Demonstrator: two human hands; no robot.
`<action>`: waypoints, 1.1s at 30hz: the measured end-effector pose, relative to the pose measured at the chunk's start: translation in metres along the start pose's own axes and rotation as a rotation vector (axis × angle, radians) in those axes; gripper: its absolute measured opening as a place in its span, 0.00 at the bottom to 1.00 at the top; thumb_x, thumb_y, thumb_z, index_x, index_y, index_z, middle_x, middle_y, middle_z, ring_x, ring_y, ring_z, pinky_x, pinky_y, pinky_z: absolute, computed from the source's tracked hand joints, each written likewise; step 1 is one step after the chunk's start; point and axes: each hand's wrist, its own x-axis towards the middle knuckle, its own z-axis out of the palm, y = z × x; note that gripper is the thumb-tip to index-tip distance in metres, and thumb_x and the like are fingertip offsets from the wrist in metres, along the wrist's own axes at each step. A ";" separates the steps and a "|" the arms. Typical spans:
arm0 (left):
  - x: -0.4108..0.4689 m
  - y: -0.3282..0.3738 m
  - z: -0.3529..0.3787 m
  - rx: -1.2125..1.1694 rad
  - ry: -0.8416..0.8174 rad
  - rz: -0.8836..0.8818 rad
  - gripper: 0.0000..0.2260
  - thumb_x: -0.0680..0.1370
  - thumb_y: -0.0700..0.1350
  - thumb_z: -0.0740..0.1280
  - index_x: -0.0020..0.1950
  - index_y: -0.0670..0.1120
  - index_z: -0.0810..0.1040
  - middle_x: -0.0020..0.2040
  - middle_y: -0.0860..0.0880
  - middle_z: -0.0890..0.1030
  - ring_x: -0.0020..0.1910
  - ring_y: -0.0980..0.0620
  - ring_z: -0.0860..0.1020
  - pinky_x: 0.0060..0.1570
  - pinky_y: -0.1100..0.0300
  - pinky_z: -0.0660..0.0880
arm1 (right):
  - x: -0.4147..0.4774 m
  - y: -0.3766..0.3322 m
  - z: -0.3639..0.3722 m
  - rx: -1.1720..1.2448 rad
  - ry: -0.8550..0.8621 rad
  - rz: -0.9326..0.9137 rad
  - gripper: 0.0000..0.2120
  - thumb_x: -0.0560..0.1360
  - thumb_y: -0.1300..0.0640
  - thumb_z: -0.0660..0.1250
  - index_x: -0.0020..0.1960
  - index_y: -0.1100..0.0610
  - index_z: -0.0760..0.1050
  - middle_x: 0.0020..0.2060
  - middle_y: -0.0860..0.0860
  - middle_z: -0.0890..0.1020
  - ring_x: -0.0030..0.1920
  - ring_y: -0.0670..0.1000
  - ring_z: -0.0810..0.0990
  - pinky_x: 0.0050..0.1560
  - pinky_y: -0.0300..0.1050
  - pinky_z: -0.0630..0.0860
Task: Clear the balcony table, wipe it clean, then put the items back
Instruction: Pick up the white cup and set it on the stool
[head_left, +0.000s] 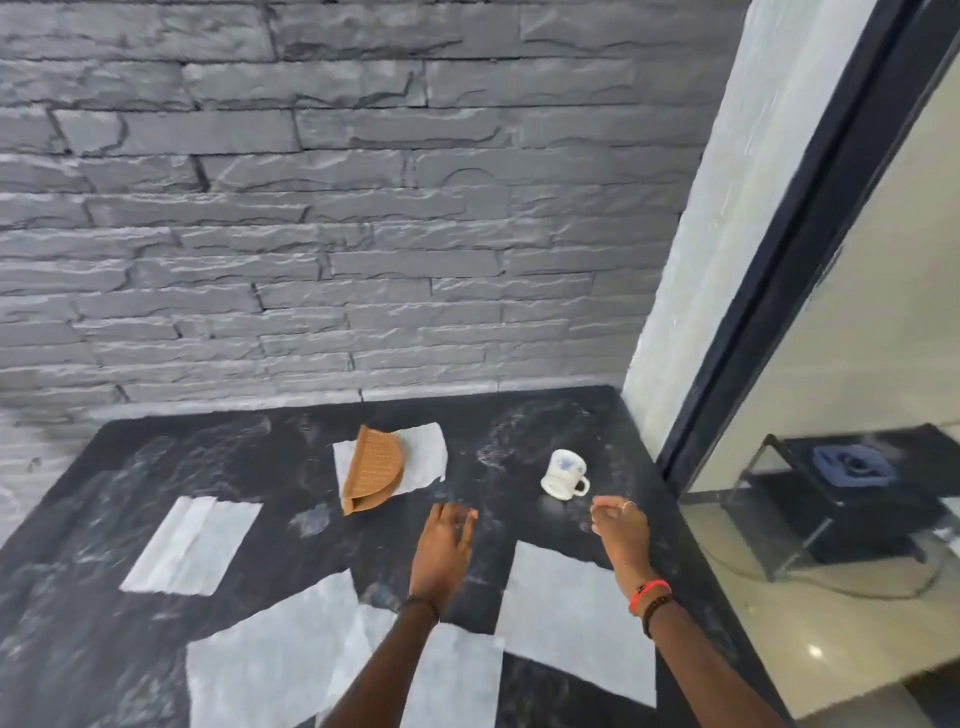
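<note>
A black marble table (171, 467) with dusty smears fills the lower view. On it a white cup (563, 474) with a blue flower print stands upside down at the right. A folded brown woven mat (374, 470) lies on a white tissue (426, 454) near the middle back. Several more white tissues lie about: one at the left (192, 545), one near the front (275, 644), one at the right (576, 613). My left hand (444, 545) hovers over the table's middle with its fingers stretched forward. My right hand (621, 525) is just in front of the cup, fingers loosely bent, holding nothing.
A grey stone-clad wall (337, 208) rises behind the table. At the right stands a white pillar (727, 234) and a dark-framed glass door (852, 364); through the glass a low black rack (841, 504) with a blue object shows.
</note>
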 end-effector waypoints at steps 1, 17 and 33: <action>0.006 0.003 0.004 -0.007 -0.013 -0.012 0.09 0.82 0.47 0.61 0.54 0.44 0.78 0.55 0.46 0.75 0.56 0.45 0.77 0.56 0.52 0.73 | 0.006 -0.001 -0.002 0.010 -0.002 0.019 0.09 0.74 0.70 0.64 0.52 0.69 0.80 0.50 0.65 0.82 0.50 0.63 0.80 0.56 0.57 0.75; 0.145 0.058 0.133 0.024 -0.377 -0.238 0.20 0.82 0.52 0.60 0.48 0.34 0.79 0.53 0.34 0.81 0.57 0.39 0.77 0.53 0.55 0.70 | 0.110 -0.017 0.012 0.196 -0.304 0.358 0.16 0.80 0.59 0.62 0.58 0.73 0.72 0.40 0.62 0.74 0.38 0.56 0.73 0.42 0.45 0.75; 0.137 0.036 0.095 -0.095 -0.321 -0.239 0.18 0.71 0.50 0.76 0.55 0.41 0.81 0.49 0.46 0.85 0.45 0.52 0.81 0.36 0.70 0.72 | 0.097 -0.028 0.041 0.193 -0.378 0.317 0.13 0.81 0.67 0.55 0.64 0.70 0.67 0.54 0.72 0.77 0.57 0.66 0.78 0.53 0.51 0.76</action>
